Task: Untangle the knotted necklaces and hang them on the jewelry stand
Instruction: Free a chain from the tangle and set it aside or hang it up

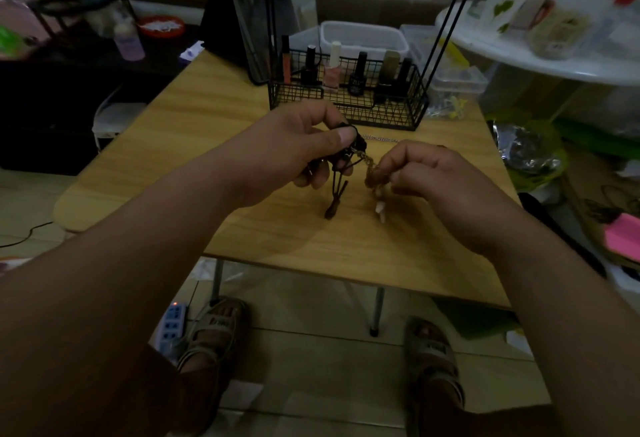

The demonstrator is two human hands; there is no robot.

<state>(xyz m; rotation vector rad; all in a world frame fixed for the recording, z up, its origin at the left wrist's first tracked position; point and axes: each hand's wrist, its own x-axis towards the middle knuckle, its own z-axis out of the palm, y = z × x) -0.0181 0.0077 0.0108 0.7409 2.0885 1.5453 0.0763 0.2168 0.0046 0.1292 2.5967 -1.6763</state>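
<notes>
Above the wooden table point(346, 249), my left hand point(294, 149) pinches a black cord necklace point(341, 173) whose loose ends hang down to the tabletop. My right hand point(433, 173) pinches a bunched gold chain necklace point(375, 175) with a small pale pendant point(381, 209) dangling below it. A short stretch of gold chain links the two bundles between my hands. Another silver chain point(384, 139) lies on the table behind them. Thin black rods of a stand point(446, 34) rise at the back.
A black wire basket point(349, 114) holding several nail polish bottles stands at the table's back. Clear plastic boxes point(363, 38) sit behind it, and a dark upright panel point(249, 13) at back left. A white round table point(540, 58) with clutter is on the right. My sandalled feet show below.
</notes>
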